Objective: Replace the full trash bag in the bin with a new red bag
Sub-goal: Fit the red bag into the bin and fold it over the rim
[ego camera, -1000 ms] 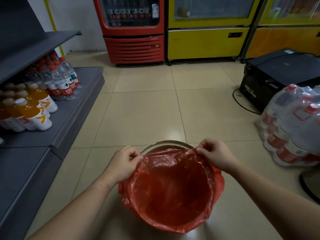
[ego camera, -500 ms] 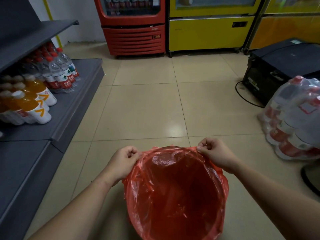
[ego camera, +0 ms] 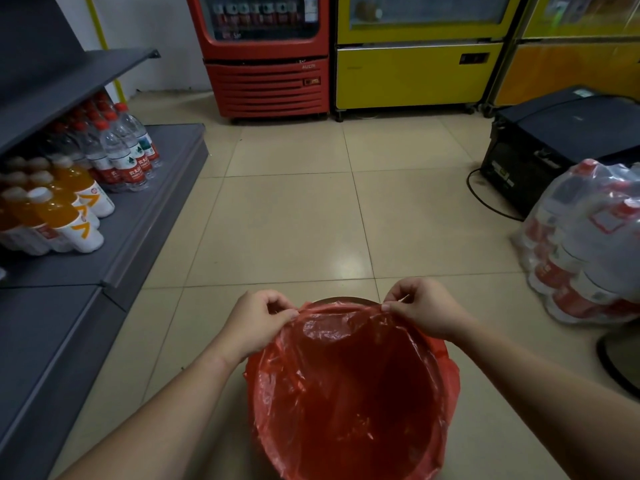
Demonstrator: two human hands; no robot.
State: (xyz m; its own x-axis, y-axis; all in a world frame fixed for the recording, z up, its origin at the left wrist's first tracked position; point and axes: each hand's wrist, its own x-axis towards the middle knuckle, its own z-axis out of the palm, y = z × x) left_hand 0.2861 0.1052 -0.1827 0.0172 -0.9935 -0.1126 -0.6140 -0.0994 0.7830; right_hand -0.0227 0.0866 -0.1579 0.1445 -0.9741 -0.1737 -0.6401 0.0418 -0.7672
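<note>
Left hand [ego camera: 254, 322] and right hand [ego camera: 424, 311], fingers pinched closed on the far edge of the red bag [ego camera: 349, 393], which lines the bin [ego camera: 341, 300]; only the bin's far rim shows. Bin stands on the tiled floor [ego camera: 291, 220], between grey shelf [ego camera: 138, 216] and wrapped bottle pack [ego camera: 588, 247]

Bin [ego camera: 349, 300] on floor [ego camera: 294, 220], near centre, bag [ego camera: 346, 393] inside it. Left hand [ego camera: 256, 320] and right hand [ego camera: 426, 311] at bag's far edge. Shelf [ego camera: 138, 216] with bottles [ego camera: 121, 147] left; bottle pack [ego camera: 588, 244] right; coolers [ego camera: 266, 53] behind.
</note>
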